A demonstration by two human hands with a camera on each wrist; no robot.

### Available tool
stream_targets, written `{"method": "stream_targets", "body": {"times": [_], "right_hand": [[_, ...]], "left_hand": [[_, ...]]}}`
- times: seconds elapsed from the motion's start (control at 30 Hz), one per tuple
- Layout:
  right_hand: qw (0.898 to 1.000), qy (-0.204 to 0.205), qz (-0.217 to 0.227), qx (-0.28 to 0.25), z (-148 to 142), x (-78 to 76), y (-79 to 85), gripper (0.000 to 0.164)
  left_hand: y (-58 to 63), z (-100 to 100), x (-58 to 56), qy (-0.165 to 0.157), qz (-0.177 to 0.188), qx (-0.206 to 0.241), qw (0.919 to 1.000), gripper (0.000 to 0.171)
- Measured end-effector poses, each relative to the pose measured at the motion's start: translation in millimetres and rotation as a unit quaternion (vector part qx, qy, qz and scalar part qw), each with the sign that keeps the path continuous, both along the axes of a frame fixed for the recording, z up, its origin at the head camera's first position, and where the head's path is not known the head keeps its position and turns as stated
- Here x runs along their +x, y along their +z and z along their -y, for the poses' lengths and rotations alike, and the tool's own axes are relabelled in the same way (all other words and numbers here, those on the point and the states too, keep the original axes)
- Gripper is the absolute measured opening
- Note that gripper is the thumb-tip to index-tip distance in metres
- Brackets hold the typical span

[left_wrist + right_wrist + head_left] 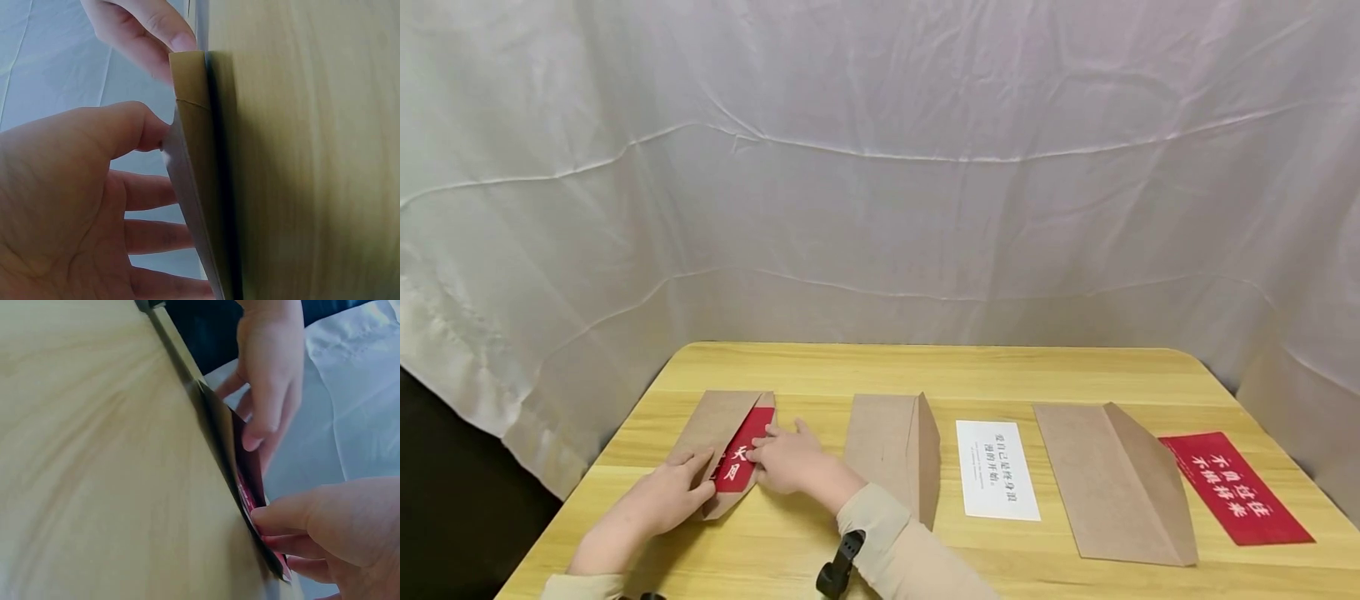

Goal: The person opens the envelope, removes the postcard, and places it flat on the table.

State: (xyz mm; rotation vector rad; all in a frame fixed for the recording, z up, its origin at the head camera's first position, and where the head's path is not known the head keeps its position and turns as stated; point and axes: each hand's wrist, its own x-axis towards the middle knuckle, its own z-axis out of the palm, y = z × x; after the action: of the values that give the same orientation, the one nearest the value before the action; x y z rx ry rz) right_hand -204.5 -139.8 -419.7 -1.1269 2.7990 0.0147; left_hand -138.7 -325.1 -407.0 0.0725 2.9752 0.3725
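At the left of the table lies a brown paper envelope (pixel 721 421) with its flap side facing right. A red card (pixel 747 442) with white characters sits partly inside its mouth. The left hand (pixel 666 497) rests on the envelope's near left part, with its thumb right at the mouth's edge. In the left wrist view its fingers (pixel 156 237) lie straight on the paper. From the right, the right hand (pixel 793 460) touches the red card with extended fingertips. The right wrist view shows its thumb and fingertips along the card's outer edge.
To the right on the wooden table (pixel 940 367) lie a second brown envelope (pixel 880 442), a white card (pixel 997 471), a larger brown envelope (pixel 1105 483) and another red card (pixel 1240 487). A pale curtain (pixel 880 217) hangs behind the table.
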Motion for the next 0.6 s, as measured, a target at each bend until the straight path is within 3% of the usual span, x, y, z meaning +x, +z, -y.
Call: {"method": "stream_targets", "body": {"times": [0.2, 0.43, 0.6], "right_hand": [[1.0, -0.001, 0.015, -0.008, -9, -3.9, 5.9, 0.038], [1.0, 0.0, 0.024, 0.018, -15, -6.7, 13.5, 0.038], [1.0, 0.016, -0.001, -0.027, -14, -12.0, 9.6, 0.024]], "left_hand": [[-0.1, 0, -0.8, 0.002, 0.003, -0.002, 1.0, 0.058], [0.7, -1, -1.3, 0.004, 0.014, -0.005, 0.9999, 0.058], [0.7, 0, -1.6, 0.002, 0.021, -0.007, 0.9997, 0.059]]}}
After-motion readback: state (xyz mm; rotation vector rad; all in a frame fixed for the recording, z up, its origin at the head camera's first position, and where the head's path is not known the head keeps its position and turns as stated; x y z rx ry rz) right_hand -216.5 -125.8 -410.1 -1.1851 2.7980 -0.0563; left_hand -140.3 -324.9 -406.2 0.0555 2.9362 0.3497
